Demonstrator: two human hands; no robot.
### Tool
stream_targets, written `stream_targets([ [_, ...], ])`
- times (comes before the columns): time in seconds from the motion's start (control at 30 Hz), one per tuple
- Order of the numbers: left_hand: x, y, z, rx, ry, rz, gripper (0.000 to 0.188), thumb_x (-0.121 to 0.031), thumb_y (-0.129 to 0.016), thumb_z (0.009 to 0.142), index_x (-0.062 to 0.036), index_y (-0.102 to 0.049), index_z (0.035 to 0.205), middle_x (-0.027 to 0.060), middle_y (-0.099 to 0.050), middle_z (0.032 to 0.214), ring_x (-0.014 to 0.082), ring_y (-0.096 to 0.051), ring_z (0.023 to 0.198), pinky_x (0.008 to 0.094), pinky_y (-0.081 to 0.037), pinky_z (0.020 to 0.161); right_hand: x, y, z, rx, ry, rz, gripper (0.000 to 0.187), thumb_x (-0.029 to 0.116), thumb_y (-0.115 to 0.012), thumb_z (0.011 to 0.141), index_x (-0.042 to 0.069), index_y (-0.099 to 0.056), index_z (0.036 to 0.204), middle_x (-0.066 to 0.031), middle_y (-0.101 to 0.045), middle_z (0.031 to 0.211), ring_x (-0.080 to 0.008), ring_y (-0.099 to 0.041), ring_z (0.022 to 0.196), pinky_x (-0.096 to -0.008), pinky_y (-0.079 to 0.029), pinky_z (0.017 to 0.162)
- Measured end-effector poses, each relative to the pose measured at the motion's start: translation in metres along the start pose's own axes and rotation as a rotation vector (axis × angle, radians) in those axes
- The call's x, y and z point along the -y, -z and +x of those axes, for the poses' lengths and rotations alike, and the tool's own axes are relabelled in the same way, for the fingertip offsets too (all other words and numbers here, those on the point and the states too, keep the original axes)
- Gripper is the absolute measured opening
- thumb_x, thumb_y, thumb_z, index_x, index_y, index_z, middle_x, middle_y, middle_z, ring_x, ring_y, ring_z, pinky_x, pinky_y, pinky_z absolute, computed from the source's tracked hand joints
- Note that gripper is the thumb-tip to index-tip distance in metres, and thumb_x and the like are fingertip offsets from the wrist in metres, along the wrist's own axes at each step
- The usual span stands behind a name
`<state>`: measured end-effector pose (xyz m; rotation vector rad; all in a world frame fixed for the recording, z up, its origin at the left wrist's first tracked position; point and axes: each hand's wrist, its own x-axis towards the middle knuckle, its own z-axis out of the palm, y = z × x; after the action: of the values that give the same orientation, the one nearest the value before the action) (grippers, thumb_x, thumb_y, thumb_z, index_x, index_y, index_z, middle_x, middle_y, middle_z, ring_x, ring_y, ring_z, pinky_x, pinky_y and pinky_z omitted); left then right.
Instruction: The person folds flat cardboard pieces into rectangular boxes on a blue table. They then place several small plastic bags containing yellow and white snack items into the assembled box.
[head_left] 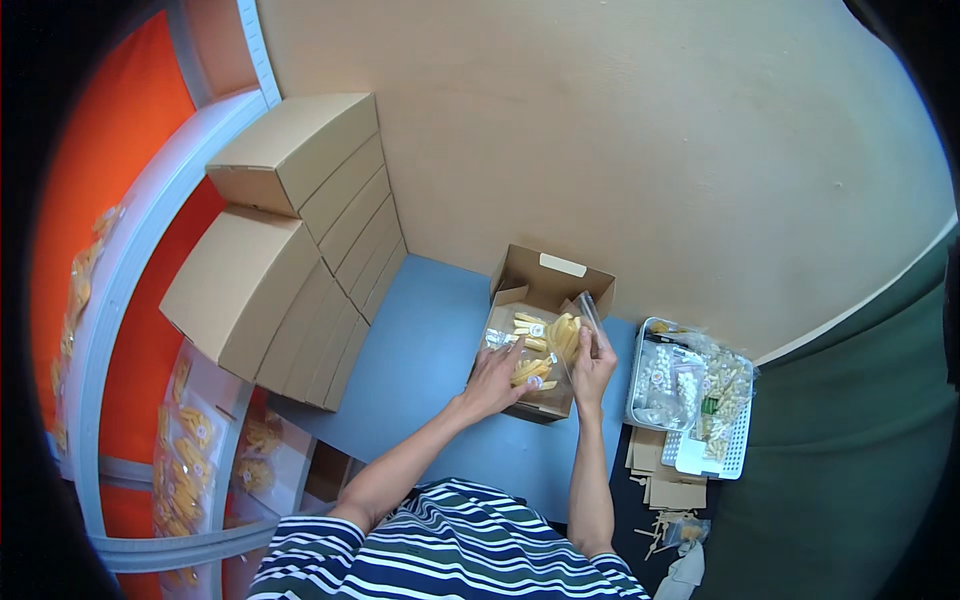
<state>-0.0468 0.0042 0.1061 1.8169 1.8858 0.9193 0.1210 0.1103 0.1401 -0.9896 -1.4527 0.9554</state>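
One clear bag [563, 338] seems light and slippery, best held by its edge, where right fingers [586, 347] grip; left fingers [505, 358] lie open.

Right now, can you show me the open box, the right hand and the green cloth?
Open box [548, 287]: head view, inner back wall.
Right hand [594, 372]: head view, its middle.
Green cloth [825, 440]: head view, middle part.

Clear bags [530, 328] of yellow sticks [535, 369] in open carton [532, 273]
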Motion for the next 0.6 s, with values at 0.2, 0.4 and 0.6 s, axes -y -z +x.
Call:
stream_targets([
  [0.2,-0.01,-0.002,0.015,0.075,0.082,-0.019,0.063,-0.049,-0.087,0.084,0.0031,-0.075,0.118,0.0232,-0.077,0.097,0.0403,-0.073,0.096,0.0504,-0.056,0.091,0.012,0.014,-0.008,-0.214,0.026,0.126,0.033,0.018,-0.056,0.114,-0.006,-0.07,0.132,-0.0133,-0.076,0.121,-0.0169,-0.071,0.109,-0.0335,-0.057,0.096],
  [0.4,-0.01,0.002,0.007,0.092,0.216,0.18,0.057,-0.052,-0.087,0.083,0.0032,-0.078,0.091,0.024,-0.076,0.082,0.0429,-0.076,0.079,0.0534,-0.059,0.072,0.036,0.023,-0.016,-0.143,-0.029,-0.305,0.041,0.019,-0.061,0.111,-0.008,-0.06,0.142,-0.0207,-0.077,0.119,-0.029,-0.076,0.103,-0.0405,-0.059,0.092],
  [0.6,-0.018,-0.006,0.008,-0.056,0.13,0.367,0.048,-0.037,-0.086,0.086,0.0057,-0.075,0.105,0.0295,-0.07,0.115,0.046,-0.068,0.108,0.0559,-0.055,0.093,0.041,0.004,-0.028,0.465,-0.145,-0.715,0.05,0.023,-0.074,0.1,-0.004,-0.063,0.14,-0.0358,-0.07,0.125,-0.0517,-0.069,0.115,-0.0497,-0.056,0.1],
])
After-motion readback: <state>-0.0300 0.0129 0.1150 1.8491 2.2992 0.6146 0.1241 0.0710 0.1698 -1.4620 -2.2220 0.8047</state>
